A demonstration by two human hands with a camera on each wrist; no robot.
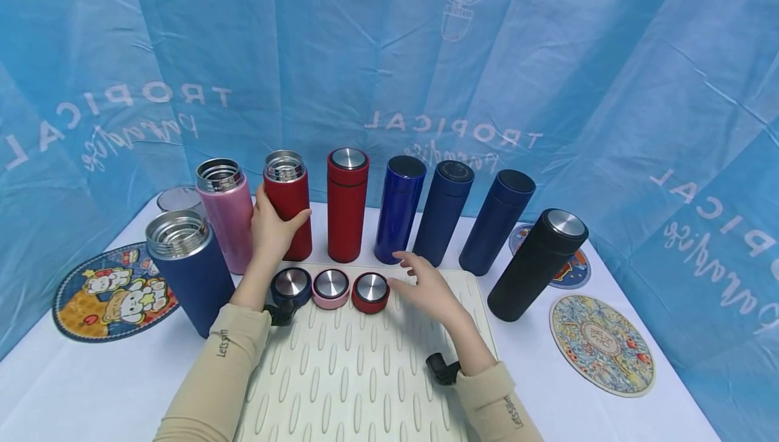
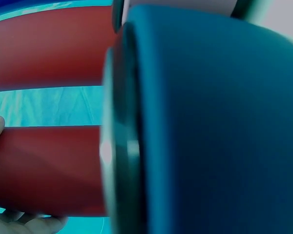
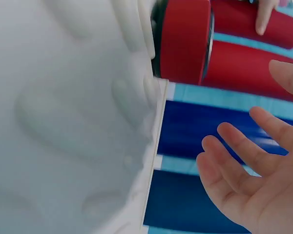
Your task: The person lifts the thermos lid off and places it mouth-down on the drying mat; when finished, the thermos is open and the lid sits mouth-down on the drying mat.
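My left hand [image 1: 272, 224] grips an uncapped red thermos flask [image 1: 287, 192] that stands upright, its steel neck bare. In the left wrist view, fingers and thumb lie on either side of that red body, with the navy lid [image 2: 224, 122] blurred up close. On the pale mat's far edge sit three lids in a row: the navy one, a pink lid [image 1: 331, 288] and a red lid [image 1: 370, 292]. Just right of the red lid, my right hand [image 1: 426, 290] hovers with spread fingers and holds nothing. Beside the gripped flask stands a capped red flask [image 1: 347, 205].
An uncapped pink flask [image 1: 228, 222] and an uncapped navy flask [image 1: 191, 280] stand left. Capped blue flasks and a black flask [image 1: 529, 273] stand right. The textured mat [image 1: 341, 374] lies in front. A round patterned placemat [image 1: 602, 345] is at far right.
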